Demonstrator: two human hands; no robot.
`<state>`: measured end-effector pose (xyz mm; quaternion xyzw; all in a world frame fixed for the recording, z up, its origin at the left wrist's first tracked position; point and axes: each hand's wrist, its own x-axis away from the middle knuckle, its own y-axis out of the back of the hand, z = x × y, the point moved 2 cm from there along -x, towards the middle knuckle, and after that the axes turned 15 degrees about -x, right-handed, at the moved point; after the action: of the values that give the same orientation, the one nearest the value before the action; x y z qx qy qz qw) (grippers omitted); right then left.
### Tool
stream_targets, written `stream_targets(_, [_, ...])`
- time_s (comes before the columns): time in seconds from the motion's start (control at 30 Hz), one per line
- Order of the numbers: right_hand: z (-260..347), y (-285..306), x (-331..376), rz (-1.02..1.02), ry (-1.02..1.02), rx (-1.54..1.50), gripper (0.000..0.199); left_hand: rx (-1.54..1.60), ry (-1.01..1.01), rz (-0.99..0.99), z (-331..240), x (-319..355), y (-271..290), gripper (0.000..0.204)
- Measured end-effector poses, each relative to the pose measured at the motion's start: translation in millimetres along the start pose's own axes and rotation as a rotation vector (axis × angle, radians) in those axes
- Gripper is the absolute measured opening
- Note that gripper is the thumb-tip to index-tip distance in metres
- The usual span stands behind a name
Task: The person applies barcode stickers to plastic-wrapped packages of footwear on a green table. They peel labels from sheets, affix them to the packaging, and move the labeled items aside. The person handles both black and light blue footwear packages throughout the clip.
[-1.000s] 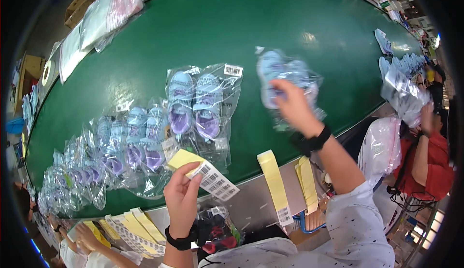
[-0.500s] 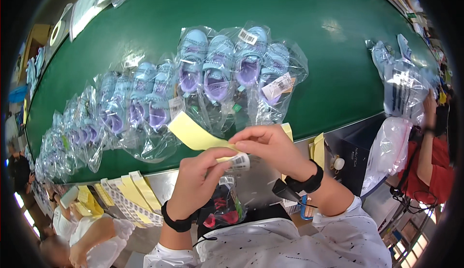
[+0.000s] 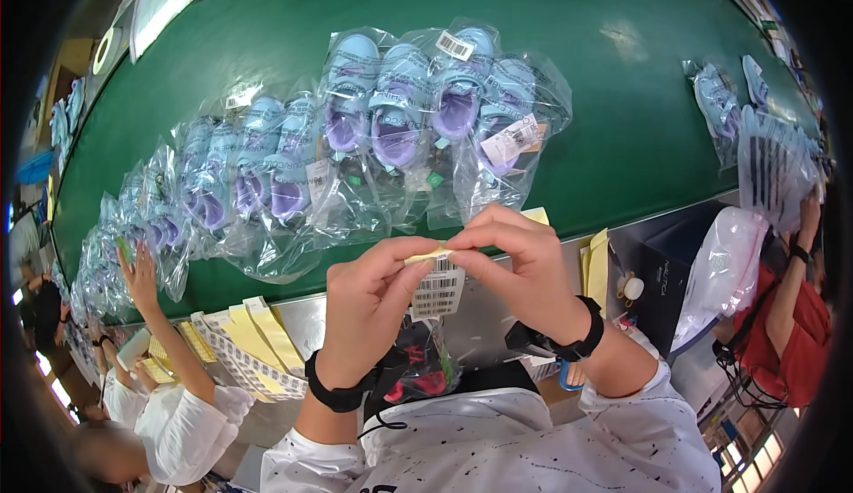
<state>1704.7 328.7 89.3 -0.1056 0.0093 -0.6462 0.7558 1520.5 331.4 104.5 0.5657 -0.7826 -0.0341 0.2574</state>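
Observation:
My left hand [image 3: 373, 302] and my right hand [image 3: 520, 266] meet in front of my body, thumbs and fingers pinched on the top of a barcode label strip [image 3: 435, 296]. Its white printed face hangs down between them, with a little yellow backing showing at the pinched edge. Just beyond my fingers on the green table [image 3: 604, 138] lie light blue shoes [image 3: 400, 84] with purple linings, in clear plastic bags. White barcode stickers [image 3: 513, 142] are on some bags. Below the strip, a bagged item with red parts [image 3: 425, 373] is partly hidden by my left wrist.
More bagged shoes [image 3: 209, 173] run along the table to the left, where a co-worker's hand [image 3: 139, 275] reaches. Yellow label sheets [image 3: 258, 337] hang at the near edge. At right, a co-worker in red [image 3: 786, 315] handles bagged shoes [image 3: 773, 169] near a dark box [image 3: 662, 275].
The long yellow strip that stretched out to the left is folded down, and its barcode face now shows between my hands. My right hand has lowered slightly. The left co-worker's arm has risen toward the bags.

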Motion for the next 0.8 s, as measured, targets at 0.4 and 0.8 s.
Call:
stream_targets(0.4, [5.9, 16.0, -5.6, -0.062, 0.327, 0.375, 0.009, 0.15, 0.151, 0.144, -0.2, -10.3, -26.4, 0.051])
stream_targets(0.8, [-1.0, 37.0, -29.2, 0.05, 0.224, 0.312, 0.01, 0.081, 0.092, 0.211, -3.3, -31.7, -27.1, 0.048])
